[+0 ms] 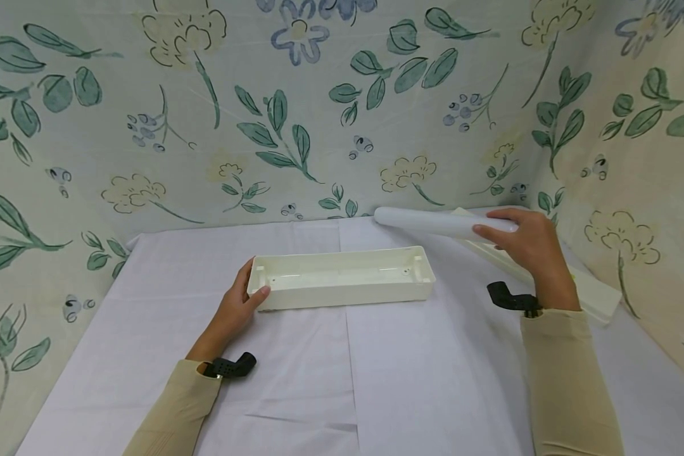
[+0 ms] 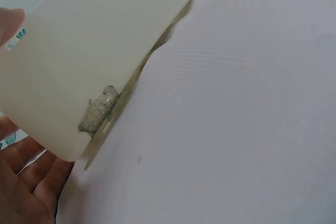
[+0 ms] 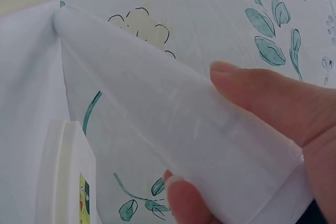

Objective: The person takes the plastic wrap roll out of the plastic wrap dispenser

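Observation:
A long cream plastic box [image 1: 342,297], its top uncovered and its inside bare, sits on the cloth in the head view. My left hand [image 1: 236,310] grips its left end, thumb over the front wall and fingers round the far side. A grey, rough patch [image 2: 98,111] marks the box's outer wall in the left wrist view. Farther back on the right, my right hand [image 1: 527,244] holds a white roll of thin, shiny film [image 3: 157,108] by its right end, thumb on one side and fingers on the other. The roll points left along the table's back edge.
A long cream lid-like piece [image 1: 595,294] lies at a slant under my right forearm, bearing a yellow-green label [image 3: 84,198]. White cloth [image 1: 296,380] with fold lines covers the table. Flower-patterned fabric [image 1: 319,126] hangs behind and at both sides.

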Demonstrator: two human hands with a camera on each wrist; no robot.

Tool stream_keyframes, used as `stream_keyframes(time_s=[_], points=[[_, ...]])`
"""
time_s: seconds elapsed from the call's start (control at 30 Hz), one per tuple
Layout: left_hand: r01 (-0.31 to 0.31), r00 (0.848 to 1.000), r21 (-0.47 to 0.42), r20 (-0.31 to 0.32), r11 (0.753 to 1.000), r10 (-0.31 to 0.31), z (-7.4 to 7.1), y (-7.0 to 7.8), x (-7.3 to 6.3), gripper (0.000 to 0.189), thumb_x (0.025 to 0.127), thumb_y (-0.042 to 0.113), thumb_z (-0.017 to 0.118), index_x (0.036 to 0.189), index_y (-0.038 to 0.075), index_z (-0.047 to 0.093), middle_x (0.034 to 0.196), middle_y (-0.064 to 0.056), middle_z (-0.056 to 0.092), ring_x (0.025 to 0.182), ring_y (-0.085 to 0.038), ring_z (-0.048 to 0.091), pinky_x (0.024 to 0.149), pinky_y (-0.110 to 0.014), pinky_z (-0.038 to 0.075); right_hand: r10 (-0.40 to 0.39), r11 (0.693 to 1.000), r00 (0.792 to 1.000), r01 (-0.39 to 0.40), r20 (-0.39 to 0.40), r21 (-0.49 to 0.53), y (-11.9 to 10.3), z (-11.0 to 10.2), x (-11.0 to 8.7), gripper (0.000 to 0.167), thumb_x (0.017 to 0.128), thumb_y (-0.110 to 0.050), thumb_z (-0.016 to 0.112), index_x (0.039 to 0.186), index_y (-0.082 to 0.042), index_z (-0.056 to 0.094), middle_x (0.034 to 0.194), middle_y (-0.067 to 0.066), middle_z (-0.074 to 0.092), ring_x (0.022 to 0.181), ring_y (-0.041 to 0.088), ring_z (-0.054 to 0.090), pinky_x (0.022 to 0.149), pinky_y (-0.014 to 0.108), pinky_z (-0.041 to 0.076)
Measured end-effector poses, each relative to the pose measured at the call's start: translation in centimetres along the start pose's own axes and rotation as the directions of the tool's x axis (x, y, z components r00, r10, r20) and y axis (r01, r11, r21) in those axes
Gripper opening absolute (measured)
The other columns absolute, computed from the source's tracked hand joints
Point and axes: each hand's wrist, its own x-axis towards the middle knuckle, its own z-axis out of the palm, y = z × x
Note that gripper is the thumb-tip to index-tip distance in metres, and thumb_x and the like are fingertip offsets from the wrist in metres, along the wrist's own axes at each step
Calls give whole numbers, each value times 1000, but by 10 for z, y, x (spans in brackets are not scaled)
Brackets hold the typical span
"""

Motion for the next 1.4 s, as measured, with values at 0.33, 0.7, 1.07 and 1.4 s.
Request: stream_keyframes(time_s=[0.33, 0.7, 1.07, 1.4], points=[[17, 1000, 5, 3, 1000, -17, -1, 1, -1, 76, 98, 34, 54, 156, 24, 6, 160, -7, 16, 145, -31, 17, 112, -57, 23, 23, 1000, 1000, -23, 6, -4, 2, -2, 1, 73, 78, -56, 72, 130, -6, 60, 135, 22, 52, 88, 40, 66, 77, 48, 50], [9, 1000, 6, -2, 1000, -9, -1, 0, 0, 76, 98, 35, 55, 156, 25, 7, 159, -7, 18, 144, -31, 20, 111, -57, 24, 31, 999, 1000, -31, 0, -22, 4, -6, 0, 74, 79, -57, 71, 130, -5, 59, 135, 24, 52, 90, 43, 66, 78, 52, 50], [2, 1000, 3, -5, 1000, -2, -1, -1, 1, 76, 98, 33, 55, 156, 23, 7, 159, -8, 19, 144, -32, 20, 111, -57, 24, 43, 999, 999, -43, 6, -33, 8, -9, 0, 76, 78, -58, 71, 131, -5, 58, 136, 25, 50, 91, 43, 66, 76, 50, 51], [-4, 1000, 6, 2, 1000, 4, -1, -2, 0, 76, 98, 33, 55, 156, 22, 7, 159, -9, 19, 144, -32, 19, 112, -57, 23, 28, 998, 997, -24, 73, -57, 13, -13, -5, 77, 77, -60, 71, 130, -5, 57, 132, 27, 50, 87, 39, 67, 75, 51, 49]])
